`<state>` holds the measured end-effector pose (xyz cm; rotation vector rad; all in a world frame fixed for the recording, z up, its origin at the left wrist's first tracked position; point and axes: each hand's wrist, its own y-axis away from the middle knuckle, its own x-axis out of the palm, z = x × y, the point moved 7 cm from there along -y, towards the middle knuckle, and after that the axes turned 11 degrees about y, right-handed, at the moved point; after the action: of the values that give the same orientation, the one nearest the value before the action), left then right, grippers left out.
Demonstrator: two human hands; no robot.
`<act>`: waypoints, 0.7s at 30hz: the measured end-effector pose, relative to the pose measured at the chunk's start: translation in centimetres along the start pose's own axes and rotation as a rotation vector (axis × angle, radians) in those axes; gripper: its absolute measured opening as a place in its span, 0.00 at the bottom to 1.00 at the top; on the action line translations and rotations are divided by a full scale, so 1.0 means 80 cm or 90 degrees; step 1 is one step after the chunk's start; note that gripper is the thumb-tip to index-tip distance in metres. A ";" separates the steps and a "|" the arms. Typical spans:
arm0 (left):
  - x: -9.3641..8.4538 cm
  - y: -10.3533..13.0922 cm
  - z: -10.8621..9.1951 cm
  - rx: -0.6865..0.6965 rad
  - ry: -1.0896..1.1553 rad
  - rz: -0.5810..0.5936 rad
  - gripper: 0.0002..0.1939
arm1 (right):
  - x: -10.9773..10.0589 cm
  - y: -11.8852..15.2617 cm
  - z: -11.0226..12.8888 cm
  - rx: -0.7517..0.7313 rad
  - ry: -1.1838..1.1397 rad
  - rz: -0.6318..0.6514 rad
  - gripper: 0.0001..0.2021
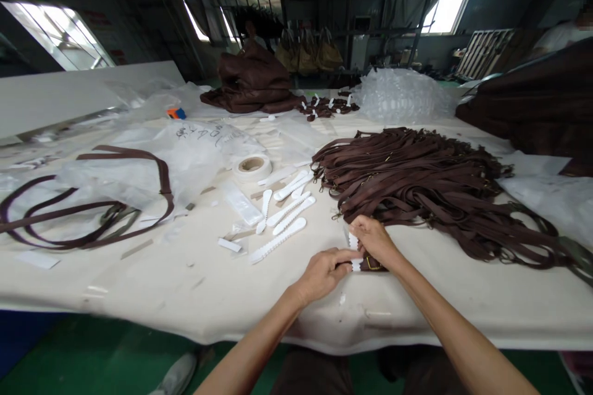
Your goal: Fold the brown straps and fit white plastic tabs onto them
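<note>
Near the table's front edge, a folded brown strap point(370, 263) with a gold buckle lies under my hands. Around its left end is a white serrated strip point(354, 242). My left hand point(324, 271) presses on the strap and the strip with its fingertips. From above, my right hand point(372, 237) pinches the upper part of the strip. Its palm covers part of the strap. A large pile of brown straps point(407, 179) with metal clips lies just beyond my right hand. Several loose white serrated strips point(282, 234) are spread to the left of my hands.
A tape roll point(252, 166) sits mid-table near plastic bags point(185, 142). Loose brown straps point(162, 179) curl at the left. Farther back are bundled straps point(327, 106), a brown heap point(252, 77) and clear plastic point(401, 95). A shoe point(178, 373) shows below the table.
</note>
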<state>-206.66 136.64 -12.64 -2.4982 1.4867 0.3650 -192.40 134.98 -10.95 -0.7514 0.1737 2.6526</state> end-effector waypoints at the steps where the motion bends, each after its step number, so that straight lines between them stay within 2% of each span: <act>1: 0.002 0.001 -0.001 0.002 -0.006 0.007 0.20 | 0.001 -0.001 -0.001 -0.008 0.011 -0.018 0.14; 7: 0.023 0.011 -0.008 0.063 -0.054 -0.012 0.19 | -0.007 -0.004 0.006 -0.067 0.055 -0.132 0.15; 11: 0.032 0.018 -0.018 0.078 0.046 -0.048 0.14 | -0.014 0.003 0.026 -0.130 0.059 -0.086 0.16; 14: 0.030 0.017 -0.030 0.015 0.256 -0.048 0.07 | -0.031 0.012 0.042 -0.136 0.040 -0.072 0.17; 17: 0.030 0.009 -0.043 -0.094 0.480 -0.023 0.21 | -0.049 0.018 0.062 -0.170 0.039 -0.075 0.16; 21: 0.032 -0.009 -0.059 -0.173 0.500 0.043 0.25 | -0.065 0.020 0.071 -0.190 0.031 -0.057 0.15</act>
<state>-204.37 133.44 -8.97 -2.9949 1.8726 -0.5114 -191.67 133.07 -3.34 -0.8945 -0.2444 2.6055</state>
